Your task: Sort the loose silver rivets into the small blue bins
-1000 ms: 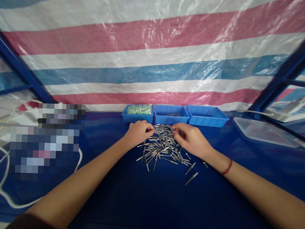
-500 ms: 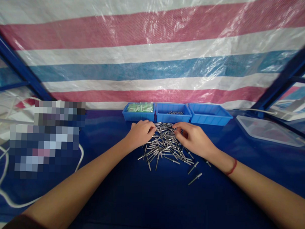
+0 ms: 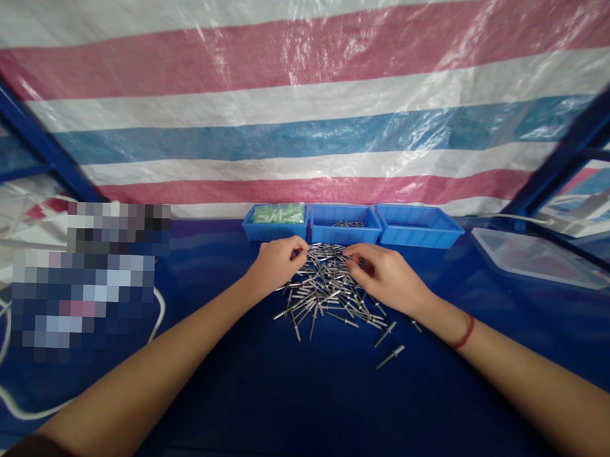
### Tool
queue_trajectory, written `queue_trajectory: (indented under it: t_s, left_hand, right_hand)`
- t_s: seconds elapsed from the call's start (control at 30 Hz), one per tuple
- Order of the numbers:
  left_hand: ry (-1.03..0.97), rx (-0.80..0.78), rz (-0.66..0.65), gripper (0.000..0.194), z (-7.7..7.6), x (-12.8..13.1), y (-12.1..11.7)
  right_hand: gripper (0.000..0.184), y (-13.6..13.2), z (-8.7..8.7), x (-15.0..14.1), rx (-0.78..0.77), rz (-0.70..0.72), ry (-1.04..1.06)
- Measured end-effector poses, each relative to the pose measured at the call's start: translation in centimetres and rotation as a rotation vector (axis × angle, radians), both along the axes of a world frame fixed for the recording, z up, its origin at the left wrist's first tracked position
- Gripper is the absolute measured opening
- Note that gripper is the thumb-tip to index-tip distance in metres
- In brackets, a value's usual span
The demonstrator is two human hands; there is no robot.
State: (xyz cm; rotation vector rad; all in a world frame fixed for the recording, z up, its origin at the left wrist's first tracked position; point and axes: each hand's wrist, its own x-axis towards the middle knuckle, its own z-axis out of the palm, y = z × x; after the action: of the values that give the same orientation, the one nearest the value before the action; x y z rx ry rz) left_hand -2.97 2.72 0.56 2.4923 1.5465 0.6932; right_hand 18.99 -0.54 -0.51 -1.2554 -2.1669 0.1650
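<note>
The left hand [image 3: 278, 264] and right hand [image 3: 386, 275] flank the rivets [image 3: 327, 289], fingers curled at the pile's edges; whether either grips one I cannot tell. The rivets lie heaped on the table [image 3: 279, 401], just before the left bin [image 3: 273, 233] and middle bin [image 3: 343, 236], a few strays near the right wrist

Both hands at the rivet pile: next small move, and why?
I'd probably close the right hand's thumb and index finger on one rivet at the upper edge of the rivet pile: those fingertips look slightly parted and already sit beside it.
</note>
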Motion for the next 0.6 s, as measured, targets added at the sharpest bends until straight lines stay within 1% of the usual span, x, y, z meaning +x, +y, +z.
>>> queue_trajectory:
  t_s: [0.1,0.2,0.27,0.37,0.47,0.6]
  left_hand:
    - [-0.064,0.02,-0.01,0.014,0.4,-0.1,-0.2]
    - [-0.24,0.035,-0.051,0.012,0.7,0.0,-0.6]
    - [-0.391,-0.007,-0.091,0.012,0.6,0.4,-1.1]
    - [-0.567,-0.112,-0.158,0.013,0.3,1.2,-2.1]
    - [-0.633,-0.166,-0.191,0.012,0.1,2.1,-3.0]
    - [-0.599,-0.152,-0.219,0.008,0.4,2.7,-3.9]
  right_hand:
    - [0.023,0.0,0.0,0.0,0.001,0.006,0.003]
    - [0.021,-0.1,0.1,-0.2,0.008,0.022,0.051]
    - [0.019,-0.3,0.1,-0.5,-0.025,0.026,0.16]
    - [0.025,-0.7,0.2,-1.2,-0.153,0.051,0.416]
    - [0.026,-1.2,0.4,-1.9,-0.253,0.117,0.633]
    - [0.019,-1.9,1.0,-2.3,-0.35,0.169,0.76]
